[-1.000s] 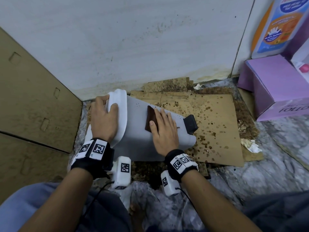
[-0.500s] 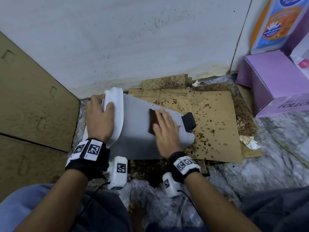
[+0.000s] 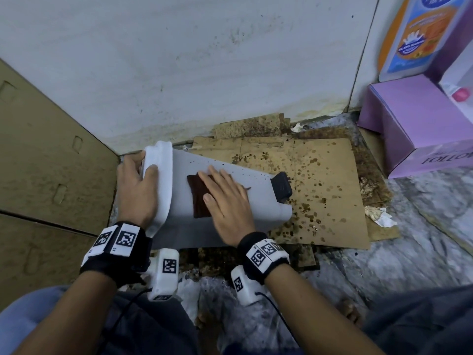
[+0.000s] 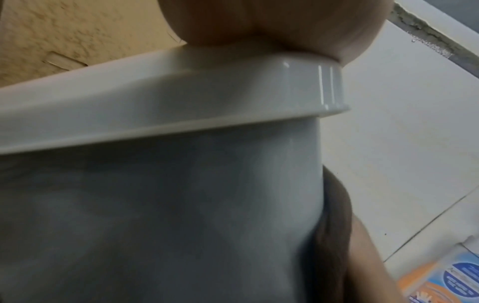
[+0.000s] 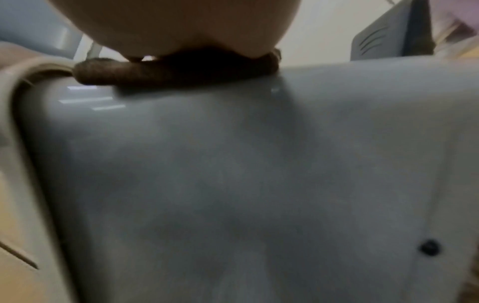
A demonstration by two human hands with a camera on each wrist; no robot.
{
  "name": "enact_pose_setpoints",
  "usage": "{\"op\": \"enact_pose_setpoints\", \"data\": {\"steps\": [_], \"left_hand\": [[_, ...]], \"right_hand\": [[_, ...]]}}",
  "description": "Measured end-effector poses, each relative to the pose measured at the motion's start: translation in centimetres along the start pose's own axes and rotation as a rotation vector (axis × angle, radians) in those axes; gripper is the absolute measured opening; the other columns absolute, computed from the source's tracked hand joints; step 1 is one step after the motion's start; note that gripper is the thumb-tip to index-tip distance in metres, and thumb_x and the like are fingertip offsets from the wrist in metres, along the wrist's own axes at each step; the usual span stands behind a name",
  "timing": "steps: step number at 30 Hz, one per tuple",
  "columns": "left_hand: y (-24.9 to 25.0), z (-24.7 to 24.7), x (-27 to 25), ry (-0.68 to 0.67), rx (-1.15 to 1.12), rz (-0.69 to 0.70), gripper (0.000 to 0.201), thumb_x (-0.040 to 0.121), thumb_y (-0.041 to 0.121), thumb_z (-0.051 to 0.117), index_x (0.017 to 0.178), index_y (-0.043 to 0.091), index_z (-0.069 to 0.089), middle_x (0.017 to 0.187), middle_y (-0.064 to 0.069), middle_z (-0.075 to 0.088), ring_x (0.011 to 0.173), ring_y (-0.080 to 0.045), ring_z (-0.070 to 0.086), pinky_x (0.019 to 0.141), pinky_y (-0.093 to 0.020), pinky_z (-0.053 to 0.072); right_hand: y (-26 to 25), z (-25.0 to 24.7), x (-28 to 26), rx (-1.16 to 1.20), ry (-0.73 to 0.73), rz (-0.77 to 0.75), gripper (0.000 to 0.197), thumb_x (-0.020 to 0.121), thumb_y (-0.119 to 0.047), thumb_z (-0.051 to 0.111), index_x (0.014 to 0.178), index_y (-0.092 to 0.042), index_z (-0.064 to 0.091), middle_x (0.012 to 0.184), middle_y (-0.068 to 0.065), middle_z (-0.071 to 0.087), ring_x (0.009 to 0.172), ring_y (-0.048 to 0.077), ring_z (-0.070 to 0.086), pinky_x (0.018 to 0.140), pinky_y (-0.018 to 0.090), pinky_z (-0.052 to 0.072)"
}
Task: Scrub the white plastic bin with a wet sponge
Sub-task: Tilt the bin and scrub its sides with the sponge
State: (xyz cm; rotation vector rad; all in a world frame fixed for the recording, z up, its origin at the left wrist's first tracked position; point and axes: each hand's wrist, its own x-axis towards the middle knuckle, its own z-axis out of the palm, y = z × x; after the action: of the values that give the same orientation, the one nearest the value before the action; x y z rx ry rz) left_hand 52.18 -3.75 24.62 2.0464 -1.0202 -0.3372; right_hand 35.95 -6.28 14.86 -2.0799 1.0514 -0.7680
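The white plastic bin [image 3: 261, 201] lies on its side on stained cardboard, lid end to the left. My left hand [image 3: 137, 190] grips the lid's rim [image 3: 161, 175], thumb on top and fingers curled behind it. My right hand [image 3: 227, 203] lies flat with straight fingers on a dark brown sponge [image 3: 198, 198] and presses it on the bin's upper side. In the left wrist view the lid rim [image 4: 207, 92] sits under my palm [image 4: 259, 24]. In the right wrist view the sponge [image 5: 176, 73] is squashed between my palm [image 5: 181, 24] and the bin [image 5: 233, 174].
A black pedal [image 3: 281, 189] sticks out at the bin's right end. Spotted cardboard [image 3: 327, 201] covers the floor under it. Cardboard sheets [image 3: 51, 162] lean at the left, a tiled wall [image 3: 204, 73] stands behind, and a purple box [image 3: 414, 129] sits at the right.
My right hand has slid the sponge along the bin's side toward the lid end. The left hand keeps its hold on the lid.
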Motion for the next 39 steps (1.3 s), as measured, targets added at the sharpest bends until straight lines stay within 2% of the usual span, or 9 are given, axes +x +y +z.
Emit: {"op": "enact_pose_setpoints", "data": {"steps": [3, 7, 11, 15, 19, 23, 28, 32, 39], "left_hand": [[-0.7, -0.4, 0.1, 0.017, -0.033, -0.025, 0.041, 0.078, 0.043, 0.044, 0.115, 0.026, 0.050, 0.128, -0.007, 0.051, 0.116, -0.023, 0.052, 0.103, -0.052, 0.042], [-0.7, -0.2, 0.0, 0.007, -0.033, -0.031, 0.042, 0.078, 0.044, 0.044, 0.115, 0.025, 0.050, 0.127, -0.005, 0.052, 0.115, -0.023, 0.053, 0.102, -0.052, 0.043], [0.1, 0.4, -0.1, -0.008, -0.022, -0.005, 0.044, 0.082, 0.037, 0.045, 0.123, 0.020, 0.051, 0.129, -0.001, 0.051, 0.121, -0.021, 0.050, 0.104, -0.049, 0.041], [0.7, -0.2, -0.3, -0.078, 0.063, -0.019, 0.056, 0.082, 0.037, 0.040, 0.137, 0.029, 0.044, 0.139, -0.005, 0.044, 0.127, -0.024, 0.045, 0.108, -0.049, 0.036], [1.7, -0.7, -0.1, -0.153, 0.082, -0.118, 0.055, 0.094, 0.045, 0.039, 0.149, 0.039, 0.035, 0.150, -0.015, 0.024, 0.136, -0.032, 0.037, 0.114, -0.047, 0.029], [2.2, 0.0, 0.1, -0.112, 0.132, -0.101, 0.045, 0.093, 0.050, 0.045, 0.136, 0.037, 0.050, 0.135, -0.012, 0.033, 0.126, -0.035, 0.044, 0.109, -0.044, 0.035], [3.0, 0.9, -0.8, -0.106, 0.208, -0.022, 0.046, 0.092, 0.047, 0.050, 0.133, 0.024, 0.050, 0.124, -0.012, 0.035, 0.124, -0.037, 0.041, 0.107, -0.045, 0.035], [2.9, 0.6, -2.1, -0.113, 0.152, -0.027, 0.052, 0.085, 0.055, 0.043, 0.126, 0.023, 0.046, 0.125, -0.007, 0.030, 0.126, -0.036, 0.038, 0.107, -0.046, 0.036], [2.9, 0.0, -3.8, -0.093, 0.192, -0.005, 0.039, 0.099, 0.037, 0.046, 0.134, 0.019, 0.043, 0.139, -0.018, 0.038, 0.133, -0.032, 0.035, 0.105, -0.041, 0.029]], "right_hand": [[3.5, -0.2, -1.1, -0.042, 0.004, 0.081, 0.052, 0.099, -0.051, 0.009, 0.150, -0.043, 0.012, 0.160, -0.015, 0.008, 0.148, 0.008, 0.004, 0.120, 0.039, -0.002], [8.6, -1.1, -2.2, -0.056, 0.029, 0.236, 0.057, 0.096, -0.050, 0.007, 0.151, -0.038, 0.018, 0.161, -0.011, 0.013, 0.149, 0.008, 0.005, 0.120, 0.045, 0.013], [7.8, -0.9, -1.9, -0.061, 0.087, 0.323, 0.054, 0.097, -0.044, 0.011, 0.150, -0.039, 0.021, 0.162, -0.010, 0.010, 0.149, 0.012, -0.001, 0.121, 0.045, 0.007], [5.9, -0.2, -2.7, -0.081, 0.168, 0.430, 0.058, 0.094, -0.044, 0.008, 0.150, -0.042, 0.021, 0.162, -0.007, 0.010, 0.150, 0.016, -0.003, 0.121, 0.043, -0.001], [5.1, -0.3, -2.4, -0.116, 0.060, 0.383, 0.066, 0.087, -0.053, -0.004, 0.151, -0.042, 0.008, 0.163, -0.007, 0.007, 0.150, 0.021, -0.002, 0.120, 0.048, -0.001], [1.1, -0.7, -1.0, -0.113, -0.033, 0.203, 0.063, 0.090, -0.052, -0.004, 0.152, -0.041, 0.002, 0.163, -0.007, -0.001, 0.150, 0.021, -0.005, 0.120, 0.049, -0.004], [-4.3, -1.0, 0.7, -0.012, -0.042, 0.048, 0.057, 0.096, -0.046, 0.006, 0.152, -0.037, 0.002, 0.162, -0.011, -0.003, 0.149, 0.015, -0.010, 0.119, 0.040, -0.009], [-4.0, -1.2, 0.4, 0.005, -0.037, 0.050, 0.053, 0.100, -0.040, 0.016, 0.152, -0.041, 0.004, 0.163, -0.011, -0.001, 0.149, 0.014, -0.009, 0.119, 0.038, -0.010], [-0.4, -1.8, 1.4, -0.017, -0.090, 0.316, 0.049, 0.104, -0.039, 0.019, 0.152, -0.041, 0.010, 0.163, -0.007, 0.002, 0.150, 0.019, -0.005, 0.118, 0.044, -0.007]]}}
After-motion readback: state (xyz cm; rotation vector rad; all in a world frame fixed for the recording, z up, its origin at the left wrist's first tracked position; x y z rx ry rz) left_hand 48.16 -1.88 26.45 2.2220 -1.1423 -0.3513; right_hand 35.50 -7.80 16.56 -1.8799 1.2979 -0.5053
